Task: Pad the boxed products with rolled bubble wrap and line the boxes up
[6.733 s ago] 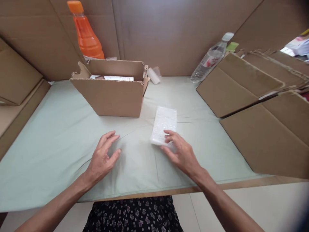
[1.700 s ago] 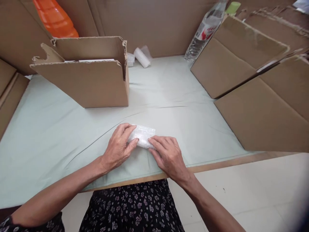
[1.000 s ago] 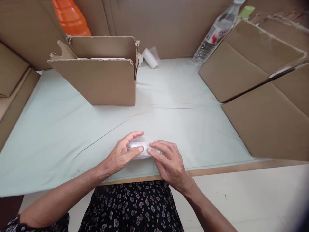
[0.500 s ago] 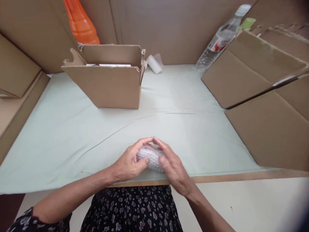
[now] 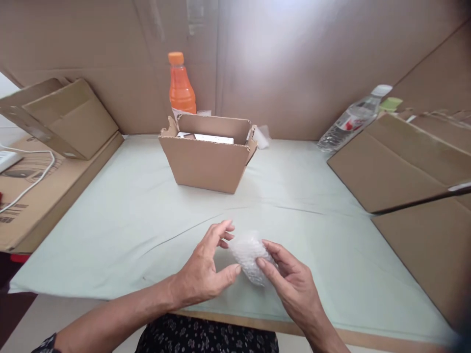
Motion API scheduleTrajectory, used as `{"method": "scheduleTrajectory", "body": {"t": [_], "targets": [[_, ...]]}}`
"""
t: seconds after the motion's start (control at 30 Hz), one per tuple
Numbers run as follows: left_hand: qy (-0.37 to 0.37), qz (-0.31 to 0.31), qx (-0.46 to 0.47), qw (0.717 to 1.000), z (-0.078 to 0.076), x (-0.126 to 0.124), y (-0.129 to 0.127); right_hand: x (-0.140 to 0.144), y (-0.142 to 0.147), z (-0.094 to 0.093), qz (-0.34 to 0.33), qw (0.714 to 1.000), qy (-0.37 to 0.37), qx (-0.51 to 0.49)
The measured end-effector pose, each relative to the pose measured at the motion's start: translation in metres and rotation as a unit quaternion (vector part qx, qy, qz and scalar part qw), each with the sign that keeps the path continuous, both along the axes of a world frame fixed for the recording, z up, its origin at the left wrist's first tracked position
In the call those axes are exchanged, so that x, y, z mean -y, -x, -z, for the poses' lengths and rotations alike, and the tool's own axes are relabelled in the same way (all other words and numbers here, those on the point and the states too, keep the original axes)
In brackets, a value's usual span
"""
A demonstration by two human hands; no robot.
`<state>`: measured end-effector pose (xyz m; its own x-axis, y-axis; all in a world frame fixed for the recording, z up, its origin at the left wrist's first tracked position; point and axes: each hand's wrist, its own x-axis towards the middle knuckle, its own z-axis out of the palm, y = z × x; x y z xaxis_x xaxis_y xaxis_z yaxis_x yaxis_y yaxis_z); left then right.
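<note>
A small bundle wrapped in white bubble wrap is lifted just above the pale green table cover, near the front edge. My right hand grips its right side with thumb and fingers. My left hand touches the bundle's left end with the thumb tip, its other fingers spread and raised. What is inside the wrap is hidden. An open cardboard box stands farther back at the centre, with white flat items showing inside.
An orange drink bottle stands behind the box. A clear water bottle lies at the back right. Flattened cardboard sheets lean at the right; folded cardboard and a white cable are at the left. Cardboard walls enclose the back.
The flat bubble-wrap sheet has been rolled into a compact bundle and lifted off the table. My left fingers have loosened from it. The view has tilted upward.
</note>
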<state>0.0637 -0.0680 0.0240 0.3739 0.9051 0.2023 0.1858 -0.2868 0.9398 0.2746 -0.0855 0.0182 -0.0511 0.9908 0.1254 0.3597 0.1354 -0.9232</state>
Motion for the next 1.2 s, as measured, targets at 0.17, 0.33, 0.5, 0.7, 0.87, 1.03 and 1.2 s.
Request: {"method": "scheduleTrajectory", "body": {"t": [0.17,0.33,0.5,0.7,0.87,1.03,1.2], "targets": [[0.115,-0.004,0.022,0.993,-0.005,-0.005,0.006,-0.004,0.010,-0.013,-0.078,0.996,0.013,0.045],[0.023,0.064,-0.081,0.994,-0.009,-0.003,0.009,-0.011,0.010,-0.028,-0.138,0.982,-0.005,0.126],[-0.141,0.025,-0.104,0.984,-0.027,-0.018,0.018,-0.019,0.008,-0.043,-0.133,0.980,-0.035,0.142],[-0.447,-0.221,-0.177,0.849,-0.082,-0.099,0.051,-0.035,-0.015,-0.079,-0.037,0.986,-0.086,0.141],[-0.456,-0.286,-0.263,0.801,-0.081,-0.150,0.066,-0.058,-0.017,-0.136,0.077,0.976,-0.192,0.074],[-0.519,-0.310,-0.216,0.767,-0.062,-0.144,0.069,-0.115,0.004,-0.196,0.109,0.915,-0.348,0.171],[-0.510,-0.317,-0.192,0.776,-0.060,-0.139,0.068,-0.182,0.028,-0.209,-0.027,0.917,-0.263,0.298]]}}
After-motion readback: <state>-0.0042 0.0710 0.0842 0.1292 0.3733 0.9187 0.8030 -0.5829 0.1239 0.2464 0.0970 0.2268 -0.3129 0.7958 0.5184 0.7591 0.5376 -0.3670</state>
